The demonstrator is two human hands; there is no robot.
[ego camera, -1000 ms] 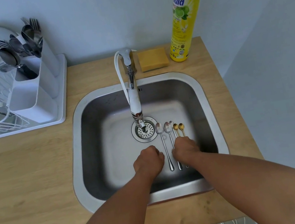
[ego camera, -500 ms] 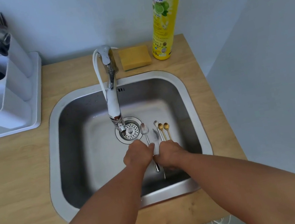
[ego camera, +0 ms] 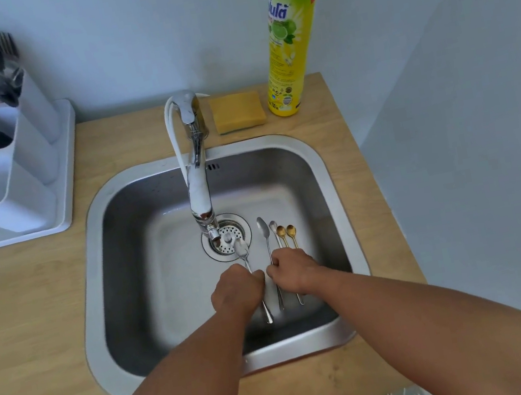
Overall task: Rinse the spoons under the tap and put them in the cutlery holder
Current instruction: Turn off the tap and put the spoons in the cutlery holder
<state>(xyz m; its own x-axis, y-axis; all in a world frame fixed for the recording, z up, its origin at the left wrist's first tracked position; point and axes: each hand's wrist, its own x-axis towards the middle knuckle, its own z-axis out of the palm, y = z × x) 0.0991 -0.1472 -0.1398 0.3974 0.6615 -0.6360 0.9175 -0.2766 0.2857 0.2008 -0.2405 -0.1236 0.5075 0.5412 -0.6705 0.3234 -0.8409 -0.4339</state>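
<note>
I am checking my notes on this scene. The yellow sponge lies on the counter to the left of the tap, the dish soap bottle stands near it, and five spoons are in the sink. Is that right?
Not quite. In the head view the yellow sponge lies to the right of the tap, between it and the dish soap bottle. The rest holds: five spoons are in the sink.

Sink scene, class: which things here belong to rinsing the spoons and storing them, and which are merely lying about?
Belong to the job:
left hand closed on a silver spoon
right hand on another silver spoon
small silver spoon
two gold spoons
tap
sink
cutlery holder

Lying about:
sponge
dish soap bottle
</note>
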